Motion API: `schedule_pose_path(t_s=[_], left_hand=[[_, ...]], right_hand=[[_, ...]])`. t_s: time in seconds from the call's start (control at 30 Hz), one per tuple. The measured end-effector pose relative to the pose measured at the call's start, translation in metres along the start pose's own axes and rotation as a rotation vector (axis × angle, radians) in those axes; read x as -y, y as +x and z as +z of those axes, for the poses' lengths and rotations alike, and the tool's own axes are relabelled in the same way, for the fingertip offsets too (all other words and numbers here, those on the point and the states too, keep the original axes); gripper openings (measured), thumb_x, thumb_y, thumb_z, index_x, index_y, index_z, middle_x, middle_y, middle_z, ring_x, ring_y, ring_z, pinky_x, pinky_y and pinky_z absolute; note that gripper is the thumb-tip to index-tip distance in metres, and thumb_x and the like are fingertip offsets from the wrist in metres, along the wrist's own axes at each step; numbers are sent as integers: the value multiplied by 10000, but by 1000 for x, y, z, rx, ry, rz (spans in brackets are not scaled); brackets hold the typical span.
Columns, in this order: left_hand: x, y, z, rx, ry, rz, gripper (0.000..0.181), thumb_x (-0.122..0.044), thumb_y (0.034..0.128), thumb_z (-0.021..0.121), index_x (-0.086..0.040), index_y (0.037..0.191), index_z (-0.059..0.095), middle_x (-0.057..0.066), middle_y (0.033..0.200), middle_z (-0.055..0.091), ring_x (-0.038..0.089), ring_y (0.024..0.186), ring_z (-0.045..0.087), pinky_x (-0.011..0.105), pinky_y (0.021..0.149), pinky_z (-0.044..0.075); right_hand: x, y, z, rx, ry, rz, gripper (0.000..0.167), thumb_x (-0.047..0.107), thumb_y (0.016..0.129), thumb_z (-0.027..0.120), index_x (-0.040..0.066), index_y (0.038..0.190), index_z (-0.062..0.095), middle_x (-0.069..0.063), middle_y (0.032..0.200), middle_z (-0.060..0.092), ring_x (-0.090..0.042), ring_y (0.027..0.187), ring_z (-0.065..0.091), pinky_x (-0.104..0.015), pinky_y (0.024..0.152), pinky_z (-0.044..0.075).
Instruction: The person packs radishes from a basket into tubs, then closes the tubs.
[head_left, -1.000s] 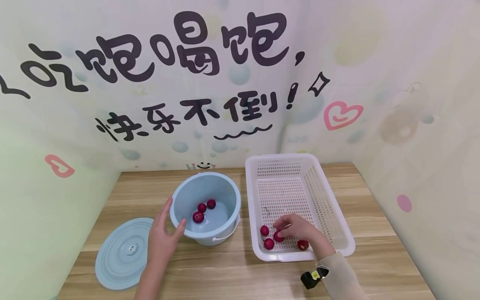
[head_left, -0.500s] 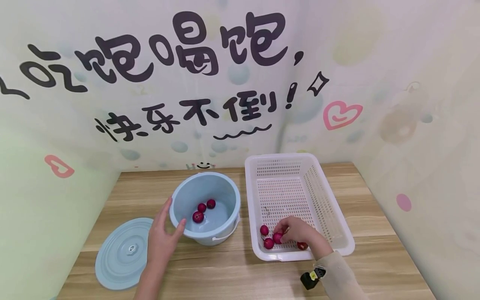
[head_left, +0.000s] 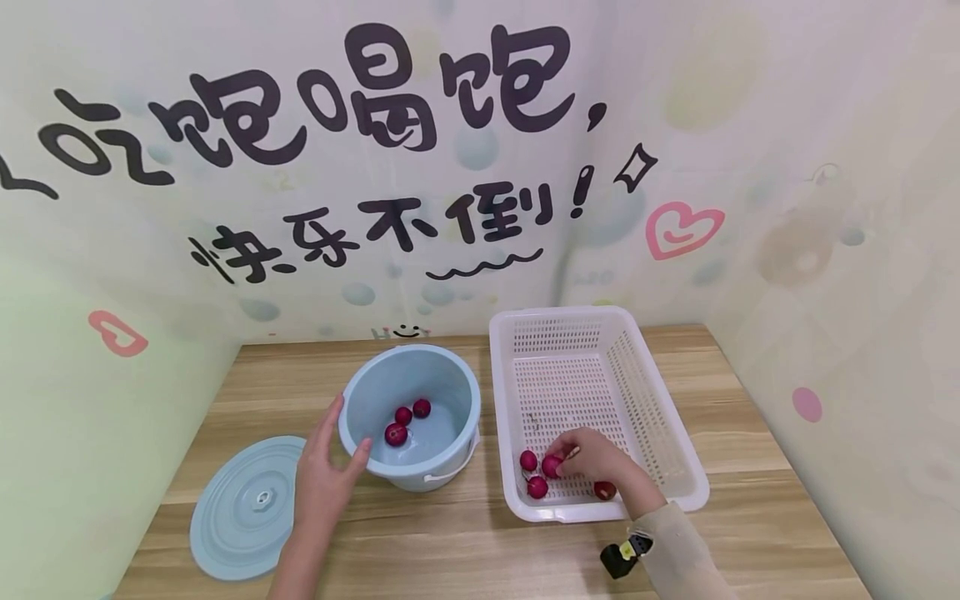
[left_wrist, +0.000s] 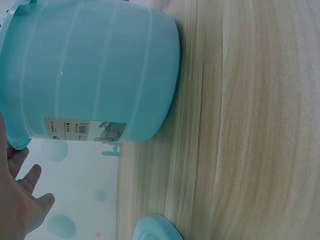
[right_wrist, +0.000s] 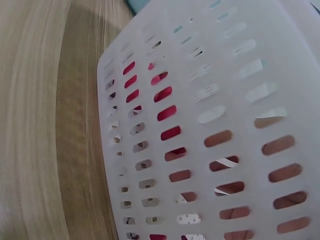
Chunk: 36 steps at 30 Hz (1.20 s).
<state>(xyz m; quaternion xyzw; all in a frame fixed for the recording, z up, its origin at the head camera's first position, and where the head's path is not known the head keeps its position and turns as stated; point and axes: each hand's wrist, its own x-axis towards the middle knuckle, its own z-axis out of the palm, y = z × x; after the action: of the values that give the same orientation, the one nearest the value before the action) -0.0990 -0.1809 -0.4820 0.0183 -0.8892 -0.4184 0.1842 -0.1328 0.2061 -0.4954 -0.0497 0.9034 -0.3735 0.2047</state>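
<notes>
My right hand (head_left: 597,462) reaches into the front of the white slotted basket (head_left: 678,433), and its thumb and fingertips pinch a round red radish (head_left: 551,467). Two more radishes lie just left of it, and a red one (head_left: 604,490) sits partly under the hand. Through the slots of the basket wall (right_wrist: 235,100), the right wrist view shows red skin and parts of the hand. My left hand (head_left: 324,479), fingers extended and spread, rests at the left rim of the light blue bucket (head_left: 442,467). Three radishes (head_left: 396,433) lie on the bucket's floor.
A round blue lid (head_left: 240,517) lies flat on the wooden table (head_left: 450,550), left of the left forearm. The bucket's white handle (head_left: 453,467) hangs at its front right. Patterned cloth walls (head_left: 480,250) enclose the back and sides. A black device (head_left: 621,560) sits at the right wrist.
My right fingers have closed on the radish and shifted it slightly back and left, away from the front radish. The left hand and bucket stay where they were.
</notes>
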Motion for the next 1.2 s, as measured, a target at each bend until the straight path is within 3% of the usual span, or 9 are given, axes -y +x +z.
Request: schedule_pose_path(t_s=[0.57, 0.83, 1.2], left_hand=[[1, -1, 2, -1, -7, 3, 734, -228, 861, 735, -202, 1523, 420, 119, 1548, 463, 399, 1427, 417, 671, 1123, 366], [0, -1, 1, -6, -5, 9, 727, -204, 864, 726, -184, 1523, 420, 128, 1547, 462, 405, 1425, 417, 673, 1122, 364], [-2, -1, -1, -1, 4, 2, 718, -232, 873, 720, -176, 1523, 419, 127, 1549, 459, 401, 1429, 415, 665, 1128, 364]], right_hand=[[1, 1, -5, -56, 124, -20, 211, 96, 849, 721, 97, 1058, 754, -29, 931, 714, -157, 853, 638, -287, 736, 527], [7, 3, -10, -121, 196, -60, 223, 129, 852, 745, 51, 1060, 725, -68, 951, 730, -148, 858, 664, -273, 733, 557], [24, 3, -20, -150, 280, -147, 285, 155, 878, 743, -8, 1108, 696, -136, 998, 737, -174, 876, 694, -315, 769, 605]])
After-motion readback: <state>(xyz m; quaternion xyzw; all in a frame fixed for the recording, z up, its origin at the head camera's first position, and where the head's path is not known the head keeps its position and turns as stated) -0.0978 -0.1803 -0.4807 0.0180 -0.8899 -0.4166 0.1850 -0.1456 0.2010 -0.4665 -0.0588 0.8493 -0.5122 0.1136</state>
